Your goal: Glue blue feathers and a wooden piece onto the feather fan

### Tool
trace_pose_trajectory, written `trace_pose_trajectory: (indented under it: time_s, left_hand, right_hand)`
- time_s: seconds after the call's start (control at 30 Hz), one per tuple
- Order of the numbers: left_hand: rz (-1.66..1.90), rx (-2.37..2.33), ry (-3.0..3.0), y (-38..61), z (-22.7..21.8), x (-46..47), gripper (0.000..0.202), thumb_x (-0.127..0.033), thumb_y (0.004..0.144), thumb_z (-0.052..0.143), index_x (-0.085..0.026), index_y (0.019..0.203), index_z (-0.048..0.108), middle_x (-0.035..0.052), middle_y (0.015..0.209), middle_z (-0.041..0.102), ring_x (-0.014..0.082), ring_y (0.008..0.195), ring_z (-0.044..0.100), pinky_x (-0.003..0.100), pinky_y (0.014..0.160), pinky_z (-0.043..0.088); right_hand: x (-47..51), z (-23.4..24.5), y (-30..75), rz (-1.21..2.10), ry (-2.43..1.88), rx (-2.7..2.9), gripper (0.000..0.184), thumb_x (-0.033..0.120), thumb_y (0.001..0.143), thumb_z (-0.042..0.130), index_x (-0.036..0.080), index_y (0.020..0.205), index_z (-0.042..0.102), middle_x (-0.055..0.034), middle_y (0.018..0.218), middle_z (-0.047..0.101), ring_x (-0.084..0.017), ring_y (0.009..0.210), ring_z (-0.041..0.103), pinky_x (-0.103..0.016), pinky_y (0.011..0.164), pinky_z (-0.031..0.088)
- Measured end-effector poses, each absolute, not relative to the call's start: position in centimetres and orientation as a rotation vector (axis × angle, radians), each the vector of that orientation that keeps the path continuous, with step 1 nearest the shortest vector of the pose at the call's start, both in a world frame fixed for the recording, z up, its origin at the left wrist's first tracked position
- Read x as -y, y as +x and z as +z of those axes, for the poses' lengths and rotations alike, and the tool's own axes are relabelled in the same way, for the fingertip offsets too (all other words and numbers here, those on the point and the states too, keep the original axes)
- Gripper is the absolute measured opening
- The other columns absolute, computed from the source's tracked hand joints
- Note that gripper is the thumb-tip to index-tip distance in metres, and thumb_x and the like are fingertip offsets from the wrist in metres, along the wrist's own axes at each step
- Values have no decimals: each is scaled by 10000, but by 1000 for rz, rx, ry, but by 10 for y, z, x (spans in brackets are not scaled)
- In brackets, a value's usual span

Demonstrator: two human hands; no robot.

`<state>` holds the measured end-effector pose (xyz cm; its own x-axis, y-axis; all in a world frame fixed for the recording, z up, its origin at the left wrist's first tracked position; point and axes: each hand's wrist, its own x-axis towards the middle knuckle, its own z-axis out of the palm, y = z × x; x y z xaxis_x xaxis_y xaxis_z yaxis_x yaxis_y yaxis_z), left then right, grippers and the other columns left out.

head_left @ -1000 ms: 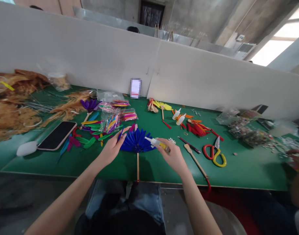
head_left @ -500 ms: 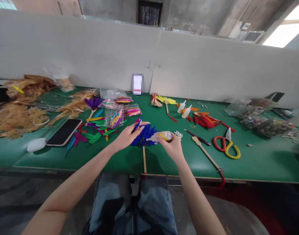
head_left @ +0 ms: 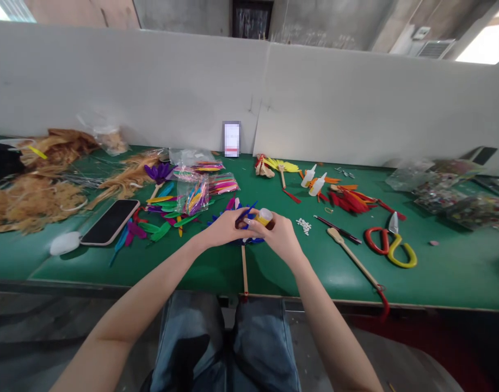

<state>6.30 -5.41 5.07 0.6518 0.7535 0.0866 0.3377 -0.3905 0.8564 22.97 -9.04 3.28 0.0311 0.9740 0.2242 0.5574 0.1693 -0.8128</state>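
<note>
A fan of blue feathers (head_left: 220, 219) on a thin wooden stick (head_left: 245, 269) lies on the green table (head_left: 437, 272) in front of me. My left hand (head_left: 227, 228) pinches a single blue feather (head_left: 246, 212) above the fan. My right hand (head_left: 277, 235) is closed round a small glue bottle (head_left: 264, 217) with a yellow label, its tip pointing left at the feather. Both hands meet over the fan and hide most of it.
Loose coloured feathers (head_left: 161, 215) and bagged feathers (head_left: 198, 190) lie to the left, beside a phone (head_left: 109, 221) and heaps of straw-coloured fibre (head_left: 32, 185). To the right are red-and-yellow scissors (head_left: 390, 245), a wooden stick (head_left: 353, 261), two glue bottles (head_left: 314, 181), red feathers (head_left: 347, 200) and a yellow fan (head_left: 279, 166). A white partition stands behind.
My left hand has lifted a blue feather off the fan. My right hand has brought the glue bottle in to the left until both hands touch over the fan.
</note>
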Motion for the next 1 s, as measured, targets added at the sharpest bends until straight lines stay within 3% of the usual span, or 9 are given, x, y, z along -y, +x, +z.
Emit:
trace_pose_trajectory:
  time_s: [0.17,0.27,0.43,0.57,0.73,0.83,1.0]
  left_hand:
    - [630,-794,1913,61,46,52,548,-402,757,662,-150,1222,517,62,996,618,173,818,565,276,728,469]
    - [659,-790,1877,61,40,51,561,-390,758,656,-146,1239,505,75,1041,623,185,851,582,292,750,486]
    - [723,-909,1964,63,36,50,589,-440,731,676,-127,1207,528,62,954,638,196,811,588,301,743,480]
    - [688,-934,1963,58,40,50,602,-434,710,695,-122,1198,532,52,938,634,163,745,569,257,670,466]
    - [624,-888,2027,51,43,49,490,-433,795,604,-177,1207,535,22,960,610,49,492,373,193,492,343]
    - [671,-941,2088,55,41,48,451,-451,808,571,-149,1142,563,23,895,610,72,522,402,201,503,337]
    - [581,-922,2134,64,42,48,354,-469,749,628,-137,874,614,-12,699,594,127,608,490,211,539,360]
  right_hand:
    - [89,39,230,654,-1517,1672,391,528,766,599,143,727,652,-10,547,591,-130,484,490,-229,430,296]
    - [88,40,230,679,-1505,1654,404,536,783,579,143,754,670,-8,550,589,-126,485,485,-228,432,301]
    - [85,38,229,808,-1362,1607,385,509,696,677,160,858,697,-2,592,609,-135,527,491,-225,450,345]
    - [86,37,231,908,-1332,1584,385,502,696,676,144,835,696,0,603,586,-124,530,461,-226,462,338]
    - [90,33,233,756,-1439,1529,376,507,698,663,132,728,643,29,537,472,-103,493,380,-228,439,280]
    - [91,26,228,676,-1427,1575,268,418,723,643,151,723,616,45,514,434,-101,472,365,-228,431,265]
    - [91,12,220,710,-1248,1604,181,319,773,570,166,867,588,-27,699,619,-162,603,561,-250,532,420]
